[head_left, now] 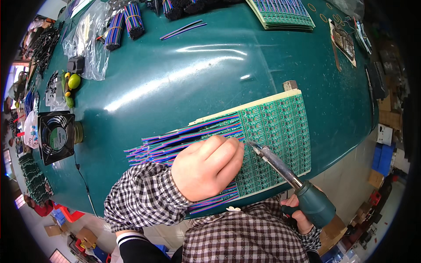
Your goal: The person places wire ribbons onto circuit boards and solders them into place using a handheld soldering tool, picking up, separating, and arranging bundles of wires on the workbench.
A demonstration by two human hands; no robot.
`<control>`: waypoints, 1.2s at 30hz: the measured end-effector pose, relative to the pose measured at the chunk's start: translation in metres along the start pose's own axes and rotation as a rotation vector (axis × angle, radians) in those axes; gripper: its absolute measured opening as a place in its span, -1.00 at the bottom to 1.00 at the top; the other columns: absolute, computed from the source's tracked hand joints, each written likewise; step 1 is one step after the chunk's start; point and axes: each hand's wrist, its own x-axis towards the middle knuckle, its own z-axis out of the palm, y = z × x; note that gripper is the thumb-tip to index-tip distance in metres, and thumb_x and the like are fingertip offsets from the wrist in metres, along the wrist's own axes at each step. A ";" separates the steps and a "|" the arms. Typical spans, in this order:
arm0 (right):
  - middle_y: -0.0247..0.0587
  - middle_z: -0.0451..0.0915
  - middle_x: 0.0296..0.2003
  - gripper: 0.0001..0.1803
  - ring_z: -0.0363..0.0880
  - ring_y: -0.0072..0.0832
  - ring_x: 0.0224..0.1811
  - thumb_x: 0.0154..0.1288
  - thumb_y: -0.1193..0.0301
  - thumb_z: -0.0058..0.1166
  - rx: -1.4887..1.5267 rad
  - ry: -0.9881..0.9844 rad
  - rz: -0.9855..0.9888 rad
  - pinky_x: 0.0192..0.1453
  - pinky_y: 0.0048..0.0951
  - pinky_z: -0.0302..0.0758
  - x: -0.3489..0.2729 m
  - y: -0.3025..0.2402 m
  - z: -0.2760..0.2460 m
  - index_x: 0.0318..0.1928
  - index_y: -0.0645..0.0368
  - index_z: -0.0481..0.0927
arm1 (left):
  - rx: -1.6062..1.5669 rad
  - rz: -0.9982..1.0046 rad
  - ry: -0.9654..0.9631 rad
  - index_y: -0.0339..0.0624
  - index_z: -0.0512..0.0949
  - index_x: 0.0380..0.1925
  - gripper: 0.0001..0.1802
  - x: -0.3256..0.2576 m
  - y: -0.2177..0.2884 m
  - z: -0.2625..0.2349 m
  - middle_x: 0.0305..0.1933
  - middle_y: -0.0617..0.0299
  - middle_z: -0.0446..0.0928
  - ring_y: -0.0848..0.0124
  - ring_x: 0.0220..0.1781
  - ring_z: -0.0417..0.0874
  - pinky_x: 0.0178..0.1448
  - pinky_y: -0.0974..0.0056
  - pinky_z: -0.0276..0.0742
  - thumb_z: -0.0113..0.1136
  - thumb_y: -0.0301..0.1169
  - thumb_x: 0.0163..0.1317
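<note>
A green circuit board panel (280, 140) lies on the table in front of me, covered in rows of small parts. Bundles of red, blue and black wires (193, 130) run from its middle rows out to the left. My left hand (208, 168) is closed in a pinch over these wires, fingertips at their board end; the strand between the fingers is mostly hidden. In my right hand (298, 212) is a soldering iron (315, 204) with a dark green handle. Its metal tip points at the board, just right of my left fingertips.
A small block (290, 85) touches the panel's far edge. To the left stands a black fan (57, 136) with a cord. Farther back are wire bundles (133, 21), loose wires (183, 30), a plastic bag (90, 44) and stacked wired boards (283, 15). A worn pad (343, 41) lies back right.
</note>
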 end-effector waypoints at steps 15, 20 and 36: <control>-0.32 0.77 -0.34 -0.54 0.69 -0.38 -0.29 0.15 -0.02 0.47 -0.020 -0.001 0.012 -0.15 -0.32 0.60 0.001 -0.004 0.001 -0.23 0.13 0.77 | 0.036 0.019 0.014 -0.43 0.66 -0.10 -0.53 -0.002 0.001 0.002 -0.13 0.08 0.57 0.27 -0.22 0.64 -0.25 0.29 0.62 0.27 -0.47 -0.10; -0.27 0.74 -0.34 -0.55 0.72 -0.38 -0.31 0.14 0.03 0.49 0.011 0.005 0.002 -0.19 -0.34 0.62 0.000 0.001 0.002 -0.24 0.18 0.76 | 0.049 0.027 -0.005 -0.43 0.67 -0.10 -0.53 -0.003 0.002 0.003 -0.13 0.07 0.57 0.28 -0.22 0.64 -0.25 0.30 0.62 0.30 -0.49 -0.11; -0.25 0.75 -0.32 -0.53 0.74 -0.37 -0.30 0.14 0.04 0.50 0.025 0.005 0.033 -0.17 -0.33 0.62 -0.006 0.004 0.000 -0.23 0.21 0.74 | 0.045 0.034 0.001 -0.43 0.67 -0.10 -0.53 -0.002 0.002 0.001 -0.10 0.06 0.59 0.27 -0.20 0.65 -0.21 0.28 0.64 0.29 -0.48 -0.10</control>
